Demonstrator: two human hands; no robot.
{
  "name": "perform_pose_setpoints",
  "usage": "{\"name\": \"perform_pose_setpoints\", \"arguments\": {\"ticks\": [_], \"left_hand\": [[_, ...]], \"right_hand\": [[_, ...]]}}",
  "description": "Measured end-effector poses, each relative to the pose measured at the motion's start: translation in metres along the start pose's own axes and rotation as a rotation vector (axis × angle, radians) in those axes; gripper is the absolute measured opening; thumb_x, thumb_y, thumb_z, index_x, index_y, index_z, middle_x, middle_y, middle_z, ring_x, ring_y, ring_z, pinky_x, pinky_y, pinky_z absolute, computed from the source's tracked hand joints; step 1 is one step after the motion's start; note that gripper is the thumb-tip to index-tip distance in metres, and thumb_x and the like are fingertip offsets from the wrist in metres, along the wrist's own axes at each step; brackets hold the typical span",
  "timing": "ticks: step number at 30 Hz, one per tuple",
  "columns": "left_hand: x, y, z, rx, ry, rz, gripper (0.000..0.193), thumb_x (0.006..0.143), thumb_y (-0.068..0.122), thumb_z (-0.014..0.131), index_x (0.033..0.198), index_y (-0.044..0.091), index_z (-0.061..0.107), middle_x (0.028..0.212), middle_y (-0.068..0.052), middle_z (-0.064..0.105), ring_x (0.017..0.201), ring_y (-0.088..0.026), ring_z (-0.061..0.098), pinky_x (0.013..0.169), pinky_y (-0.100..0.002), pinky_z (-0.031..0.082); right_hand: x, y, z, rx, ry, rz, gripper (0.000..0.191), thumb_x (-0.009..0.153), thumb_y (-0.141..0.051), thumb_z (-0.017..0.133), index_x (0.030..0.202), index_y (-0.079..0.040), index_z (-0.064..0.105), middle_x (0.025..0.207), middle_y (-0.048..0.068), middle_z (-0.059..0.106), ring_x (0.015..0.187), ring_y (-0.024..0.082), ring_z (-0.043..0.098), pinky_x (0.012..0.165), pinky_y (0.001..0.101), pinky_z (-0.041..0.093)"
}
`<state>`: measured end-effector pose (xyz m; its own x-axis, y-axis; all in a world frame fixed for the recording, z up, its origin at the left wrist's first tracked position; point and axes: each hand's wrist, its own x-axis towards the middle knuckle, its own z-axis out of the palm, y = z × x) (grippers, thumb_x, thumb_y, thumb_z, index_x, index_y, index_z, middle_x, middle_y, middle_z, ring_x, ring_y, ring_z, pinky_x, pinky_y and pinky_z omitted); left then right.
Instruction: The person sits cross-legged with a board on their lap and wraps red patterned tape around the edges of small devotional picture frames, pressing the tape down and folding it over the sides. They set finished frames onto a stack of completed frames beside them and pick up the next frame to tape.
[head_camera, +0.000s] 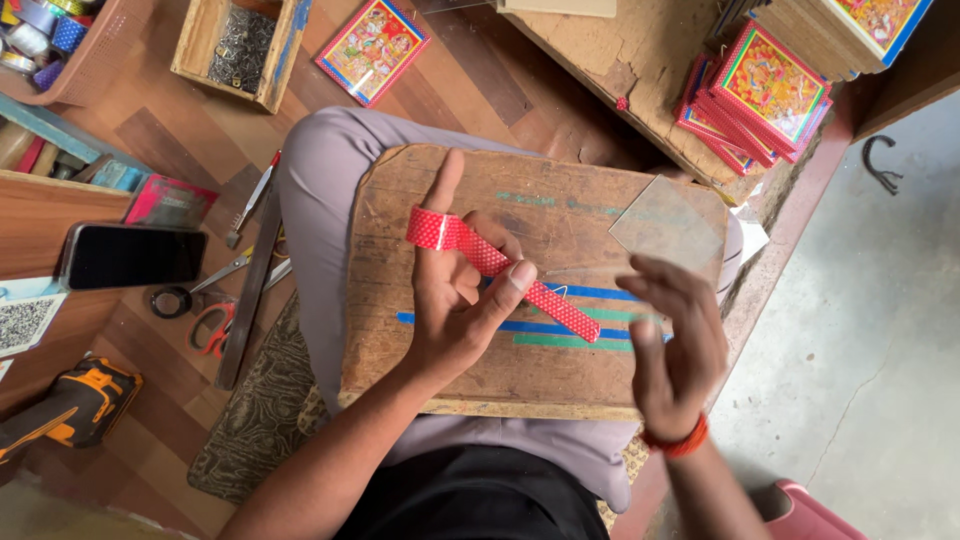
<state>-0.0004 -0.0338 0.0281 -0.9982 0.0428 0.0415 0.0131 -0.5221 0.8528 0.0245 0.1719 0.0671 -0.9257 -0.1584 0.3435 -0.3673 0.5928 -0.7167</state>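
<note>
Left hand (455, 300) grip pinches dotted red tape strip (500, 270); blurred right hand (675, 340) released over worn wooden board (400, 330)

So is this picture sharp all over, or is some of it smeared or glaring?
In the head view, the right hand is motion-blurred, its fingers smeared, while the left hand and the red dotted tape it holds are crisp. The light is soft and even, with faint shadows on the wooden board. The clear pane looks hazy but shows no strong glare.
</note>
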Motion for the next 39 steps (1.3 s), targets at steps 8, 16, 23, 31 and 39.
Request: {"name": "perform_pose_setpoints", "arguments": {"ticks": [8, 16, 23, 31, 39], "left_hand": [[0.002, 0.004, -0.003, 0.020, 0.000, 0.020, 0.096, 0.100, 0.004, 0.067, 0.171, 0.007, 0.002, 0.103, -0.005, 0.058, 0.092, -0.009, 0.058, 0.091, -0.027, 0.055], [0.001, 0.002, -0.008, 0.100, -0.007, 0.049, 0.097, 0.101, 0.009, 0.068, 0.172, 0.004, 0.003, 0.099, -0.005, 0.060, 0.092, -0.010, 0.057, 0.091, -0.028, 0.053], [-0.003, -0.004, -0.008, 0.102, 0.078, 0.064, 0.099, 0.097, 0.011, 0.071, 0.170, 0.003, 0.005, 0.095, -0.005, 0.062, 0.087, -0.011, 0.060, 0.087, -0.028, 0.054], [-0.013, -0.008, -0.012, 0.106, 0.082, 0.075, 0.099, 0.098, 0.011, 0.070, 0.171, 0.006, 0.003, 0.095, -0.005, 0.061, 0.088, -0.011, 0.060, 0.088, -0.028, 0.052], [-0.013, -0.008, -0.011, 0.089, 0.046, 0.091, 0.099, 0.100, 0.012, 0.068, 0.170, 0.008, -0.001, 0.098, -0.005, 0.061, 0.091, -0.011, 0.058, 0.091, -0.029, 0.052]], "right_hand": [[-0.012, -0.033, 0.038, -0.182, 0.133, -0.004, 0.026, 0.086, -0.003, 0.082, 0.111, -0.003, 0.073, 0.145, 0.018, 0.060, 0.130, 0.034, 0.062, 0.105, 0.0406, 0.053], [-0.004, -0.041, 0.029, 0.094, -0.072, 0.199, 0.022, 0.093, -0.002, 0.072, 0.114, 0.002, 0.072, 0.155, 0.019, 0.056, 0.138, 0.035, 0.059, 0.106, 0.0409, 0.053], [-0.018, -0.026, 0.043, 0.309, 0.167, 0.231, 0.023, 0.086, -0.005, 0.083, 0.107, 0.000, 0.075, 0.138, 0.015, 0.061, 0.119, 0.022, 0.066, 0.107, 0.0372, 0.053], [-0.038, -0.020, 0.052, 0.348, 0.263, 0.221, 0.023, 0.083, -0.001, 0.086, 0.100, 0.000, 0.072, 0.121, 0.011, 0.064, 0.114, 0.020, 0.066, 0.100, 0.0351, 0.058], [-0.011, -0.029, 0.023, 0.228, -0.084, 0.143, 0.024, 0.088, -0.001, 0.077, 0.111, 0.002, 0.072, 0.132, 0.019, 0.068, 0.118, 0.027, 0.070, 0.099, 0.0373, 0.058]]}}
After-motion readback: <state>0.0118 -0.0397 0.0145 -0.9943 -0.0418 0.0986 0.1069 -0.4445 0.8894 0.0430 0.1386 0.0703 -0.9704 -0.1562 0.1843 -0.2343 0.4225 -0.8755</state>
